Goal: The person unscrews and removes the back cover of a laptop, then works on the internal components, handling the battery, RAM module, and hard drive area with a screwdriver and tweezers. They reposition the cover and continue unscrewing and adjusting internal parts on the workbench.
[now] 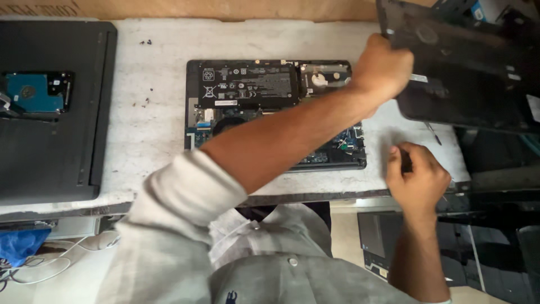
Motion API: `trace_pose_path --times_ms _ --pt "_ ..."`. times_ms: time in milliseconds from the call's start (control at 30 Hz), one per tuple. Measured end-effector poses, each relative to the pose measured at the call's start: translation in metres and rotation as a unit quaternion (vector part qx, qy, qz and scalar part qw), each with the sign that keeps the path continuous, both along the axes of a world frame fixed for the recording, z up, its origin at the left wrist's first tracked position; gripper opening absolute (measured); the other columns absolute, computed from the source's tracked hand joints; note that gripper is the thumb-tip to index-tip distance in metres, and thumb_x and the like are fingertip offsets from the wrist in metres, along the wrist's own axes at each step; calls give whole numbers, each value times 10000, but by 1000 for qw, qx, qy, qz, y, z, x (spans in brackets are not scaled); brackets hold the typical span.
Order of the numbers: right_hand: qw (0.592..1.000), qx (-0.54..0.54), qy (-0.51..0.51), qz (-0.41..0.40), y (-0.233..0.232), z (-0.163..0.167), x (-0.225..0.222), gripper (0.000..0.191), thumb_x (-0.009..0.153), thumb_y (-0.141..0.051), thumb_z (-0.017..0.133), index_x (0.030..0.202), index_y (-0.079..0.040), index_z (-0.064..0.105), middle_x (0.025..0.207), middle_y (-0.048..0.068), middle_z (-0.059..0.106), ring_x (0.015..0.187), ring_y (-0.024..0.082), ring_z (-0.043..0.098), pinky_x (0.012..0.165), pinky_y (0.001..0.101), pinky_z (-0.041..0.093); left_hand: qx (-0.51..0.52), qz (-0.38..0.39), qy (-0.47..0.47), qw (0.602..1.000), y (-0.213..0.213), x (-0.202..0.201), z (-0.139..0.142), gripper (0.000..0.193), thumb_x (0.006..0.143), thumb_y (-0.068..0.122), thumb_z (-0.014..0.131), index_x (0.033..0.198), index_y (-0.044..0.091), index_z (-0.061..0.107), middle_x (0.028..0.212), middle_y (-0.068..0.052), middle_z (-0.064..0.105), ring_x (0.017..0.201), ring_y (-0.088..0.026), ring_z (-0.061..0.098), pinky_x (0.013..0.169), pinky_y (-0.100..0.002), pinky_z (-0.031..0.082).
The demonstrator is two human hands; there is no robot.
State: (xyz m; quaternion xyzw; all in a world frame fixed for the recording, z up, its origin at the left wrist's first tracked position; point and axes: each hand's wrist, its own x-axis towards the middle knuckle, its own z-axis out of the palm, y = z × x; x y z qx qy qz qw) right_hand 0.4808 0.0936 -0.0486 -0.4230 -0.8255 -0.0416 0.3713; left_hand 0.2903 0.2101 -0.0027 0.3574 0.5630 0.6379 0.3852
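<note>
An opened laptop [247, 90] lies bottom-up on the white table [152, 129], its black battery, fan and circuit board exposed. My left arm reaches across it, and my left hand [382, 67] grips the edge of a black laptop bottom cover [467, 73], held tilted above the table's far right corner. My right hand [416, 177] rests on the table near the front right edge, fingers curled together. Whether something small sits in them I cannot tell. My arm hides the middle of the laptop.
A closed dark laptop [50, 152] lies at the left with a blue-topped hard drive [34, 93] on it. Small loose screws [146, 42] dot the table behind. A thin tool [433, 132] lies by the cover. More dark laptops [495, 247] are stacked at the lower right.
</note>
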Motion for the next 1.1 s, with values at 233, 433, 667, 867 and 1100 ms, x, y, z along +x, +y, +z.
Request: trace_pose_path --times_ms 233,433,667,867,1100 --pt "1000 -18 5 -21 -1 -1 1 158 1025 -210 749 964 -65 732 822 108 700 685 272 683 677 391 525 39 11 -16 999 51 47 -7 554 844 236 598 1172 -197 492 960 -364 714 896 -426 746 776 -438 598" --pt "1000 3 -16 -19 -2 0 0 162 1040 -216 749 984 -64 731 841 120 697 710 294 673 644 389 512 22 -225 -82 971 51 50 11 434 827 268 645 1120 -52 628 776 -156 685 638 -291 721 486 -423 657" --pt "1000 -10 -2 -18 0 -1 -3 146 1008 -201 745 978 -59 723 813 121 691 730 296 675 668 408 519 -44 -298 -121 946 75 52 18 375 828 175 616 1127 -48 658 877 -156 650 727 -310 747 538 -451 687" --pt "1000 -6 -5 -11 1 -8 4 156 1062 -193 745 994 -54 725 853 121 696 728 281 684 665 376 526 -51 -312 -23 948 66 32 15 405 794 218 676 1132 -3 644 947 -140 738 753 -279 794 540 -423 677" --pt "999 -13 -27 -11 4 -6 5 137 1048 -168 752 984 -51 724 839 99 697 727 259 687 663 363 520 155 -196 349 903 -32 -99 52 368 946 399 669 1146 91 697 880 -104 754 727 -203 739 620 -373 611"
